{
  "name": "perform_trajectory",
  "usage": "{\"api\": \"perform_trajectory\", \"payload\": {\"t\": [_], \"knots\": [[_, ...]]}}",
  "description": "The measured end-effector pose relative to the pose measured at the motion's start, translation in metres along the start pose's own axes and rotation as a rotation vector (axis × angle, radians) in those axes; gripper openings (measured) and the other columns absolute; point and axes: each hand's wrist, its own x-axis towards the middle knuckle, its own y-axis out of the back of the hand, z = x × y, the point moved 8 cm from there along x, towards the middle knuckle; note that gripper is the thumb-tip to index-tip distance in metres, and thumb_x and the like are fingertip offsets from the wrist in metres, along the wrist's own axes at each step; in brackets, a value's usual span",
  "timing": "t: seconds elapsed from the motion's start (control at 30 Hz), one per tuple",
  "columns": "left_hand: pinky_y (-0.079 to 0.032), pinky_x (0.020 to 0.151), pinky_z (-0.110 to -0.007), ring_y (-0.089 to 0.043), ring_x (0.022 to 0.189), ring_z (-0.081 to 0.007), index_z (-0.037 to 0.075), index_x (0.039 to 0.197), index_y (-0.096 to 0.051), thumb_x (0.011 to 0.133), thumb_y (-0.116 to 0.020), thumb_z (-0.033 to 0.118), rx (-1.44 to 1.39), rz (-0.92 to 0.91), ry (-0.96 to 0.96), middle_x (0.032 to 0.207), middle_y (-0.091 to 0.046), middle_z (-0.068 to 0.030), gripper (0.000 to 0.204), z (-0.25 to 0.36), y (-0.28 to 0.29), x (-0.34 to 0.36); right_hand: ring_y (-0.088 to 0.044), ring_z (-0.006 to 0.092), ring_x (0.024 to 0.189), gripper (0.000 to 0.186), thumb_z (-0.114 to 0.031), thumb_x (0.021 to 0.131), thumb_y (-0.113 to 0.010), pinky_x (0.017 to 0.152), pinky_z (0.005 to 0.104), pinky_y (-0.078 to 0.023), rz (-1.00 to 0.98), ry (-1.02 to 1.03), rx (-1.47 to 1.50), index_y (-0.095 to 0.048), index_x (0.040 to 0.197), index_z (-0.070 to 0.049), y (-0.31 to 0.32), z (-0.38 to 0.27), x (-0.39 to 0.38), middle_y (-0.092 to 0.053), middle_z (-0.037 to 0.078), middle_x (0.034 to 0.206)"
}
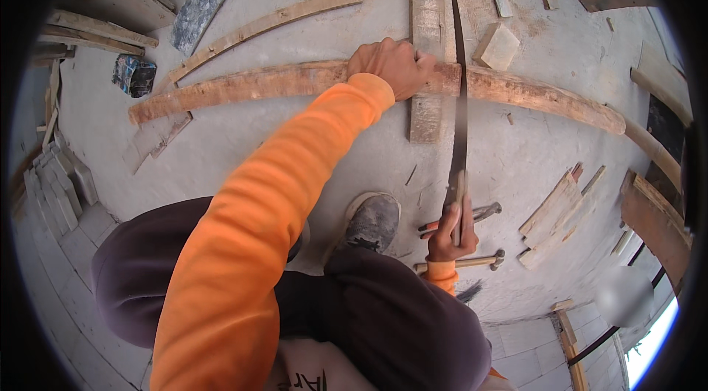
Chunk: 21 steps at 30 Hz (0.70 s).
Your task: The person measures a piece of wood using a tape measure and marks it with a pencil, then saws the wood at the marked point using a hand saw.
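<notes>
A long wooden pole (258, 83) lies crosswise in front of me, bowed by the lens. Under it, a short wooden board (426, 118) runs away from me on the floor. My left hand (391, 66) is closed around the pole, pressing it above the board. In my right hand (453, 236) is the handle of a handsaw (460, 118). Its long dark blade points away from me and crosses the pole just right of the board. From this view I cannot tell how deep the blade sits in the wood.
Two hammers (479, 261) lie beside my right hand. Wood scraps (560, 214) are on the right, and a pale block (496, 46) sits beyond the pole. A curved strip (273, 21) and a grey-stained plank (214, 0) lie far left. Stacked tiles (55, 188) stand left.
</notes>
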Motion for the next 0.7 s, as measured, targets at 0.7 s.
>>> {"api": "perform_trajectory", "payload": {"t": [0.7], "knots": [[-0.059,0.084,-0.048,-0.075,0.09,-0.0409,0.006,0.096,-0.081,0.093,-0.046,0.043,0.005,0.129,0.008,0.095,-0.077,-0.0209,0.051,-0.011,0.006,-0.011,-0.072,0.0166,0.087,0.03,-0.007,0.1,-0.068,0.078,0.0284,-0.057,-0.004,0.034,0.172,-0.07,0.128,0.006,-0.078,-0.045,0.097,-0.077,0.02,0.112]]}}
